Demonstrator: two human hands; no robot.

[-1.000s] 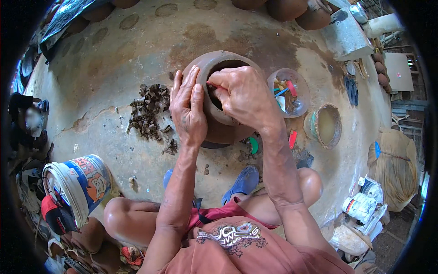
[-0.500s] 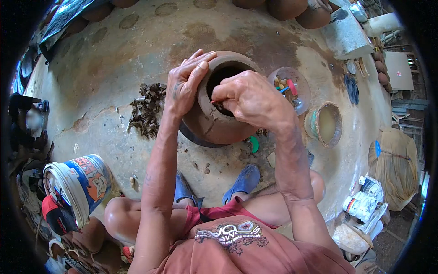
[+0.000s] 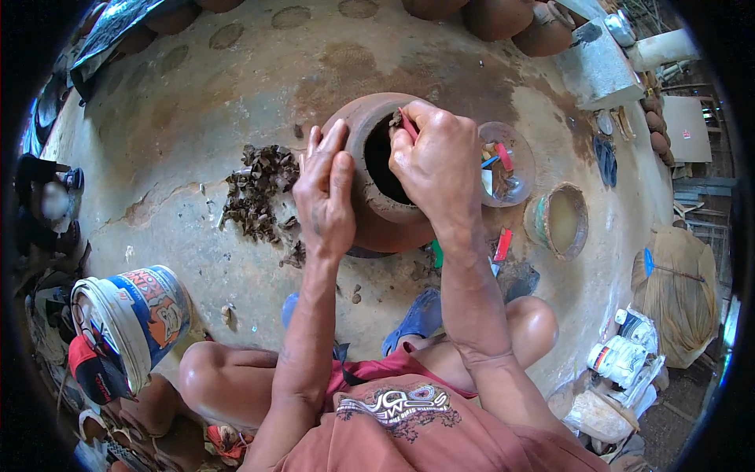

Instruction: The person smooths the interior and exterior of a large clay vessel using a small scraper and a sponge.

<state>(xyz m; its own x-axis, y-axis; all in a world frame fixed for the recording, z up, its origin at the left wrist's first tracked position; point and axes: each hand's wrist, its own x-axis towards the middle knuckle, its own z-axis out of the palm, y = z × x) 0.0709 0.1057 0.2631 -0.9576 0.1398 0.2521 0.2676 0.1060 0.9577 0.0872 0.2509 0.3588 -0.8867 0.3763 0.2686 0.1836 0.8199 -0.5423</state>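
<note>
Here, we have the right hand (image 3: 439,157) closed in a tight pinch on a small red tool (image 3: 408,123), with a dark crumb of clay (image 3: 395,119) beside its tip. The clay pot (image 3: 389,235) sits beneath this grip, its mouth opening toward the body, so the short hold probably gives close control at the rim (image 3: 393,212). Left of the grip, the left hand (image 3: 325,200) lies open against the pot's shoulder, grasping nothing; we take it as a brace against the tool's push. Past that hand is a heap of clay scraps (image 3: 259,189), seemingly clear of the work. To the grip's right stand a clear tub of tools (image 3: 525,177) and, farther off, a bucket of cloudy water (image 3: 538,224), both apparently placed for easy reach. As for pose, we see 2 forearms (image 3: 474,291) converging over the pot: the right hand curls inward, knuckles up, while the left points its fingers away from the body, thumb apart.
</note>
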